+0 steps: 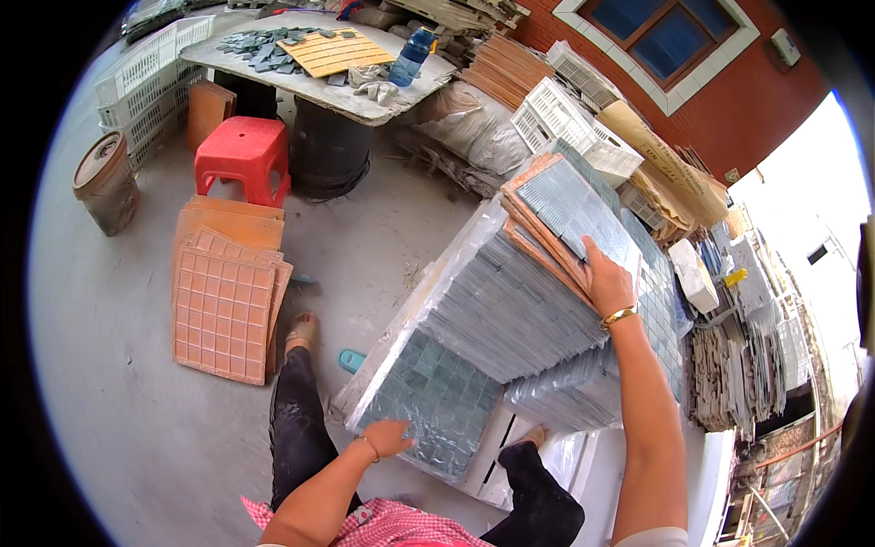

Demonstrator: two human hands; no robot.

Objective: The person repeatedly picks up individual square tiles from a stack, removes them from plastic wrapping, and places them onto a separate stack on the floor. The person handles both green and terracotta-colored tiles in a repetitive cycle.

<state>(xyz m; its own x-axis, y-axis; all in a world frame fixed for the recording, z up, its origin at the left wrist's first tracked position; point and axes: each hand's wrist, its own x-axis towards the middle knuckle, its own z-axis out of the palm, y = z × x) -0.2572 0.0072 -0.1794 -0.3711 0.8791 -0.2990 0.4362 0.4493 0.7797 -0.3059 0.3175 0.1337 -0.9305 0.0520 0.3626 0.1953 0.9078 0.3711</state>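
My right hand [608, 281] is at the near corner of a grey mosaic tile sheet [570, 208] on top of a tall stack [510, 310]. Its fingers lie over the edge of the sheet, and the thumb side is hard to make out. Orange-brown grid trays [547, 239] lie under that sheet, jutting out unevenly. My left hand [390, 439], fingers loosely stretched and holding nothing, is over the near edge of a lower stack of green-grey tile sheets [433, 401] under clear plastic film. Whether it touches the film is unclear.
Leaning orange grid trays [219, 310], a red stool [242, 155] and a brown bucket [108, 182] stand to the left. Behind is a table [273, 73] with loose tile pieces, a yellow grid tray [337, 52] and a blue bottle [413, 56]. White crates [574, 128] stand beyond the stack.
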